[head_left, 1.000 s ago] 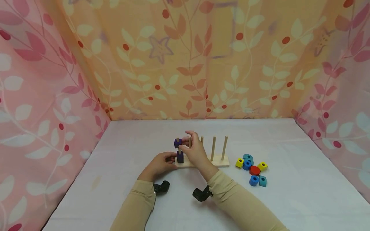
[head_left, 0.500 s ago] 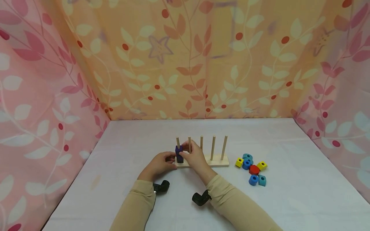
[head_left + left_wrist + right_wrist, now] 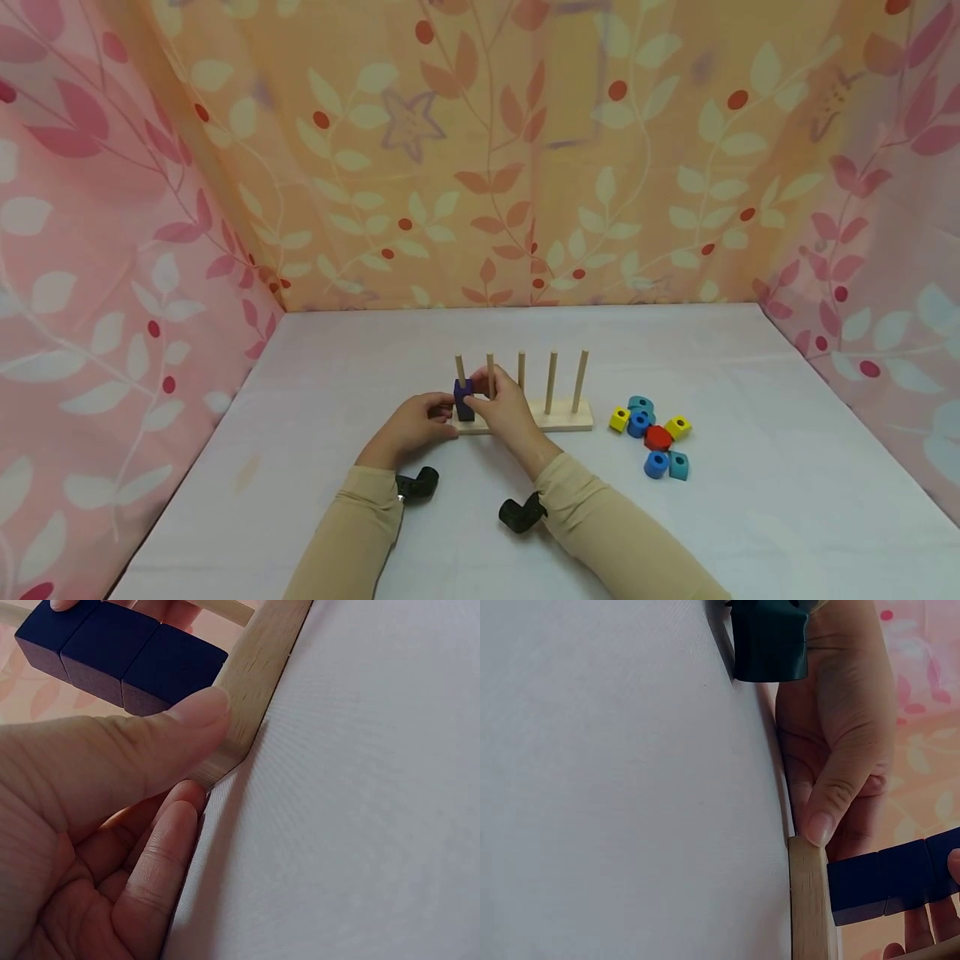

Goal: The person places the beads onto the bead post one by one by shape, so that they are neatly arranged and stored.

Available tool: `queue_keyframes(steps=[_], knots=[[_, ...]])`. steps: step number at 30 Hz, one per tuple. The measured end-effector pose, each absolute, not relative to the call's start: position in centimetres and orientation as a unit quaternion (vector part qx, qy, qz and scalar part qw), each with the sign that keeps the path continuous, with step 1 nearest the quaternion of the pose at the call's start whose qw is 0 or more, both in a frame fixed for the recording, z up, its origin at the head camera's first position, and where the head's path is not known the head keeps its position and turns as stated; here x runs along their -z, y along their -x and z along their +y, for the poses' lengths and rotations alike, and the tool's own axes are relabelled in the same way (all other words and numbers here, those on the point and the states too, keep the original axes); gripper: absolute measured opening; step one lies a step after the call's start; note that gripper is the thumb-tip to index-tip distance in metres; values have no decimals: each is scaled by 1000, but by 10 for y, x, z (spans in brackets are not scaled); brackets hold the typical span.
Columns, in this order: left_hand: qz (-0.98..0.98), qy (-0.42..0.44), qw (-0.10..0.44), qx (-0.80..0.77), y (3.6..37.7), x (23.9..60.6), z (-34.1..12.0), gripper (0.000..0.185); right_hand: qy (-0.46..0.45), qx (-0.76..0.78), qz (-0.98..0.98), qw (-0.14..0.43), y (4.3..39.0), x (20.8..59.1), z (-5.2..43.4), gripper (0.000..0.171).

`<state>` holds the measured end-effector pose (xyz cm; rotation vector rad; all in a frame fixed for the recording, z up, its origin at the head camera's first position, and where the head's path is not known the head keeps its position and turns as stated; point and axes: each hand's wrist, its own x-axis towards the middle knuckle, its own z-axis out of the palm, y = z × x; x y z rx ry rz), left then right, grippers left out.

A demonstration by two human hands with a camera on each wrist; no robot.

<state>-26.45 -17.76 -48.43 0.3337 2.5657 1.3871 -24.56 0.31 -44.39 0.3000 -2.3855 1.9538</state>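
A pale wooden peg board (image 3: 564, 419) carries a row of several upright pegs. On its leftmost peg sits a stack of three dark purple-blue square blocks (image 3: 463, 402), flush against one another in the left wrist view. My left hand (image 3: 417, 423) grips the board's left end, its thumb (image 3: 199, 712) on the wood and fingers curled beside the end. My right hand (image 3: 510, 410) pinches the top block (image 3: 49, 630) between thumb and fingers, reaching past the second peg (image 3: 491, 375). The right hand's fingertip (image 3: 954, 864) shows at the view's edge.
Right of the board lies a loose cluster of blocks: a red one (image 3: 658, 438), a yellow cube (image 3: 619, 419), a blue cylinder (image 3: 656, 465) and a teal piece (image 3: 678, 467), among others. A white cloth (image 3: 360, 350) covers the table, with patterned curtains around it.
The top block has slid down the leftmost peg with the right hand onto the blocks below. The left hand has stayed at the board's end.
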Motion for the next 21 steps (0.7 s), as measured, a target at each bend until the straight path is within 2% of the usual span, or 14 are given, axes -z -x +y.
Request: queue_keyframes(steps=[9,21], knots=[[865,-104,106,-479,263,485,-180,50,-98,-613,-784,16,242,442,3,28],[859,-95,114,-489,261,486,-176,51,-126,-605,-785,32,230,430,16,46]])
